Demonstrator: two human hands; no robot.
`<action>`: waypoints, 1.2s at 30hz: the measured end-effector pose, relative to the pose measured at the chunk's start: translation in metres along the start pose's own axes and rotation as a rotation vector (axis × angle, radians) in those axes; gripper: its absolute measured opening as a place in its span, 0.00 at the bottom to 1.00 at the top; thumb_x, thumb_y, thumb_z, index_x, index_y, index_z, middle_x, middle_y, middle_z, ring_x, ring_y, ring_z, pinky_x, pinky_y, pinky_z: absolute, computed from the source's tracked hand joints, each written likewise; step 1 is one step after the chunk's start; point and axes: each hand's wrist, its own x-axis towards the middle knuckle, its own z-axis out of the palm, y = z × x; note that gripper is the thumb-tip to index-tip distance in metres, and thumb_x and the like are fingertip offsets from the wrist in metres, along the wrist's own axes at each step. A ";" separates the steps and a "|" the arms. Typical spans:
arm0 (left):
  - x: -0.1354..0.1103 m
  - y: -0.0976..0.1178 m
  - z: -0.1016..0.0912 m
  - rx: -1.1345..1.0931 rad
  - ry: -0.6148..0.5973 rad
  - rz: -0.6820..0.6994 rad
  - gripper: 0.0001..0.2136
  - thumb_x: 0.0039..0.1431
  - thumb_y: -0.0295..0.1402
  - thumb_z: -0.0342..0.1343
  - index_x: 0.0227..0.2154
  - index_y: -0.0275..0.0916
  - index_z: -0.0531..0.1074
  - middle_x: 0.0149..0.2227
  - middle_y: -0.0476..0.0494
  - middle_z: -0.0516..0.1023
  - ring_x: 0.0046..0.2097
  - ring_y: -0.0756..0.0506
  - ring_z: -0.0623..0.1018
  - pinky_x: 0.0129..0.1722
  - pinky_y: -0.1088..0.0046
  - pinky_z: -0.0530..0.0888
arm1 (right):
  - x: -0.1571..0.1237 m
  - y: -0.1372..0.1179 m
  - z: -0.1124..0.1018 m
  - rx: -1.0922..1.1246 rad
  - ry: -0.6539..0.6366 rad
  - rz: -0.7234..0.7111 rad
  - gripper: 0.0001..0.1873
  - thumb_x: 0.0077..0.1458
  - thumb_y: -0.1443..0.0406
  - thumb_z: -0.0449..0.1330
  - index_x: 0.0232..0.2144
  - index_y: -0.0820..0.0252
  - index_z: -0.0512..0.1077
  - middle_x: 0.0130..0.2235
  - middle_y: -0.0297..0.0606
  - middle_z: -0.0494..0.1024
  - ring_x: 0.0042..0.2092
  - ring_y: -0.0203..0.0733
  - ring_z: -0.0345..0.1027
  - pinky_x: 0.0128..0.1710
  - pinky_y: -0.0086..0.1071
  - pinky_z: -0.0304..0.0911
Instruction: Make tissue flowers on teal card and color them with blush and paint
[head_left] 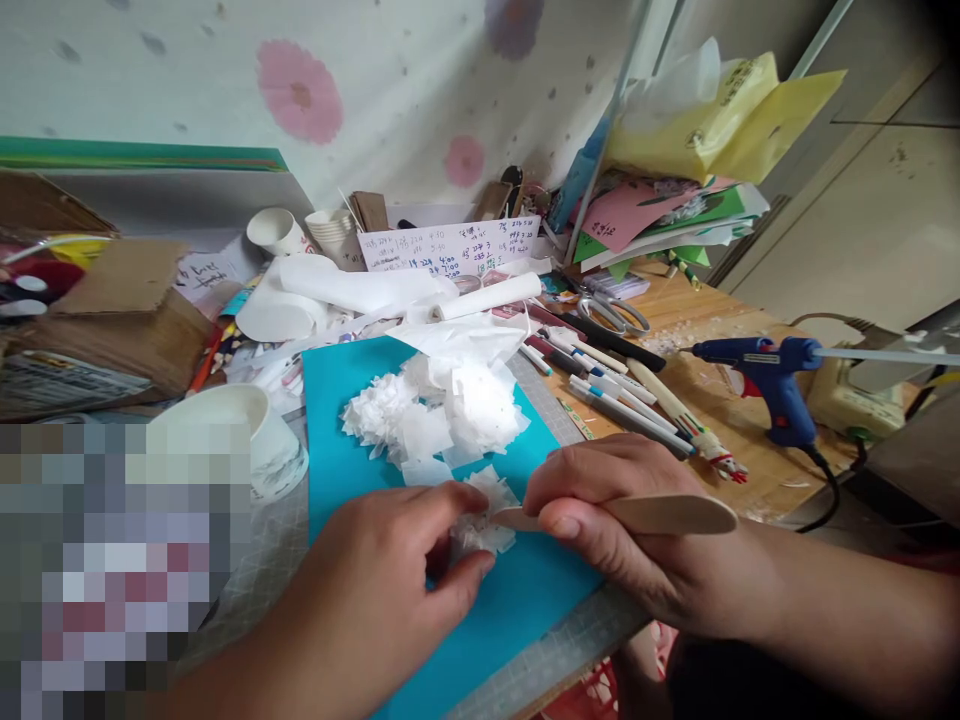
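Note:
My right hand (615, 510) is closed round a flat wooden craft stick (675, 514). The rounded end of the stick points right, and its other end touches a small ruffled cluster of white tissue paper (491, 535). With curved thumb and forefinger, my left hand (397, 560) holds that cluster from the left. It rests on a blue sheet of paper (495, 640). Behind both hands, a larger heap of white tissue paper pieces (480, 405) lies on the same sheet.
A blue glue gun (772, 370) stands at the right, beside several pens (622, 400) and scissors (611, 310). A paper bowl (262, 430) and a cardboard box (127, 320) are at left. White paper rolls (487, 297) lie behind. Part of the lower left is pixelated.

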 end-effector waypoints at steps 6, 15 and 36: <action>0.003 -0.002 0.001 -0.041 0.019 0.046 0.13 0.53 0.35 0.56 0.42 0.48 0.77 0.23 0.53 0.75 0.25 0.47 0.74 0.26 0.73 0.68 | 0.007 0.003 0.005 -0.124 -0.067 0.038 0.22 0.70 0.60 0.44 0.30 0.63 0.71 0.25 0.37 0.74 0.25 0.33 0.66 0.25 0.26 0.57; 0.008 -0.011 -0.011 -0.235 0.112 -0.030 0.11 0.58 0.36 0.49 0.37 0.46 0.76 0.22 0.54 0.74 0.24 0.48 0.73 0.22 0.75 0.68 | 0.008 0.008 0.010 0.003 0.011 0.128 0.18 0.66 0.62 0.50 0.25 0.62 0.69 0.21 0.32 0.68 0.22 0.32 0.60 0.21 0.26 0.54; 0.014 -0.025 -0.026 -0.117 0.317 0.253 0.13 0.63 0.30 0.47 0.38 0.39 0.78 0.39 0.43 0.79 0.43 0.43 0.77 0.43 0.67 0.73 | -0.046 0.002 -0.015 -0.308 0.170 -0.034 0.09 0.66 0.66 0.52 0.45 0.58 0.70 0.36 0.38 0.79 0.36 0.37 0.74 0.35 0.28 0.67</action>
